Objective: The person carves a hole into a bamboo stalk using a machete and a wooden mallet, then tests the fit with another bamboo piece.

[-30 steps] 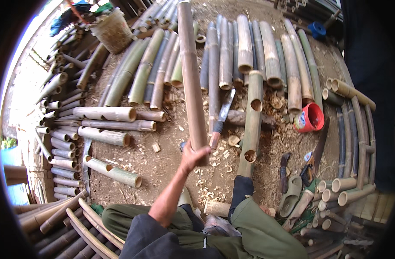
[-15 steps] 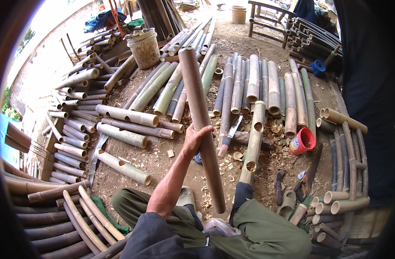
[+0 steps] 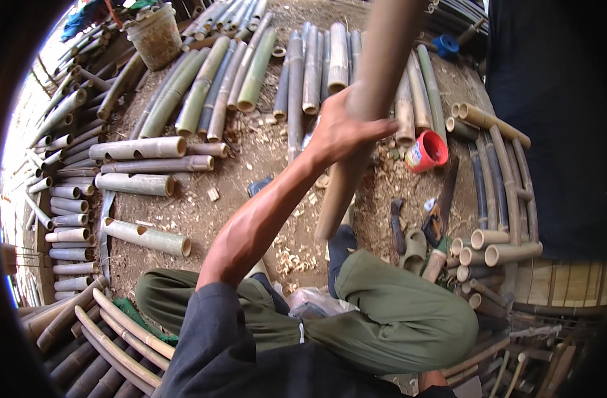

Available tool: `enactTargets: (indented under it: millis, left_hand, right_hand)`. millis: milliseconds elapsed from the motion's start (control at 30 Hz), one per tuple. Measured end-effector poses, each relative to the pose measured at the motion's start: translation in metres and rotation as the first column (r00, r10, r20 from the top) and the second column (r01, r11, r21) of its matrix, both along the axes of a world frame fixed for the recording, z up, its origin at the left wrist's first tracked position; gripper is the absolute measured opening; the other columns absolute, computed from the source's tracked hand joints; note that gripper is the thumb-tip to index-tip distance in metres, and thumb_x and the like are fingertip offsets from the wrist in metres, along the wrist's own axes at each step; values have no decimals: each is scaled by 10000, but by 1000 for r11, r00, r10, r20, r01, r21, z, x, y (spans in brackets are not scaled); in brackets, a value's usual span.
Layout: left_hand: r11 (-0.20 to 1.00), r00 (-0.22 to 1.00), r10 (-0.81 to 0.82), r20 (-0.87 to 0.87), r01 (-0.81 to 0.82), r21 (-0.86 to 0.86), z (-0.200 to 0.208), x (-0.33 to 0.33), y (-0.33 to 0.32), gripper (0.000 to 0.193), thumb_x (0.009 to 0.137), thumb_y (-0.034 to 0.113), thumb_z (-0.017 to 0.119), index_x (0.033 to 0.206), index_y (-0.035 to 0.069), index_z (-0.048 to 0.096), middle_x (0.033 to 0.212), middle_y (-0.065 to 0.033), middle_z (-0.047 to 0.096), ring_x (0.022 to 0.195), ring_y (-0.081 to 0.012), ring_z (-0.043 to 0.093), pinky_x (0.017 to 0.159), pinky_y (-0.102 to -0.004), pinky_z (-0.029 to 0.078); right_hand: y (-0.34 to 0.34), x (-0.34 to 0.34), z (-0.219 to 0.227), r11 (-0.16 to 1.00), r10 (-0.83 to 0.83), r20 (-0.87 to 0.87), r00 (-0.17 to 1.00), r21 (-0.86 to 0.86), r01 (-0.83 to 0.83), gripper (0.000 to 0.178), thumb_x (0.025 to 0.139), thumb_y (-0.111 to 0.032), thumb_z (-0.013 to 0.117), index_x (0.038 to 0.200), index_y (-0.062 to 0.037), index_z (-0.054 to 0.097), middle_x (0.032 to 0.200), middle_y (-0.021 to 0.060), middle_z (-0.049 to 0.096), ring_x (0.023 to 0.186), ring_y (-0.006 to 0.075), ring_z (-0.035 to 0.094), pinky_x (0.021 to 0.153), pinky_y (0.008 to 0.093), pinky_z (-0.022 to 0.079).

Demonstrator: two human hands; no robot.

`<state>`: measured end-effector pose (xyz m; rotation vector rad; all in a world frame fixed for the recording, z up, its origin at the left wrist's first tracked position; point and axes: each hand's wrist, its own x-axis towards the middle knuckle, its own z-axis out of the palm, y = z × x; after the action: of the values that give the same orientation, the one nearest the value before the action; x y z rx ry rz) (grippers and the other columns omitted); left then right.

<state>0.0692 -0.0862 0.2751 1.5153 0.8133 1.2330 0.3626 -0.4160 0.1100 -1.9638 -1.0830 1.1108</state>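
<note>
My left hand (image 3: pixel 343 129) is wrapped around a thick brown bamboo pole (image 3: pixel 383 60), its thumb pointing right. The pole tilts, its upper end running out past the top of the view and its lower end hanging above my shoe and the wood chips. Of my right arm only a bit of skin and sleeve shows at the lower edge; the right hand is out of view. Behind the held pole and hand, a row of cut bamboo lengths (image 3: pixel 338 56) lies on the ground, partly hidden.
A red tub (image 3: pixel 427 151) lies tipped at the right, above a saw (image 3: pixel 436 224) and a dark curved-handled tool (image 3: pixel 398 225). Notched bamboo pieces (image 3: pixel 147 237) lie left. Stacked bamboo (image 3: pixel 71 219) lines the left side. A dirty white bucket (image 3: pixel 154 38) stands far left.
My left hand has moved up and right with the bamboo pole, which now leans further right at its top. The view has shifted downward and to the right.
</note>
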Motion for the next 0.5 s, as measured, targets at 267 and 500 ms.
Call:
enactTargets:
  millis: [267,500]
  left_hand:
    - [969,996,-86,-7,85,231,-31,77,16,616,603,315,837,1059,-42,627,931,-167,708,829,-221,700,764,-343,561]
    - [949,996,-58,-67,76,305,-34,83,20,681,591,309,838,1133,-28,599,970,-184,709,845,-242,710,779,-355,570]
  right_hand:
    - [-29,18,41,985,-173,-158,972,0,175,770,764,-438,714,1329,3,430,1230,194,510,1038,284,565,884,431,485]
    - [-38,31,95,962,-229,-223,947,96,256,785,770,-451,709,1329,17,418,1224,201,514,1013,268,584,862,420,505]
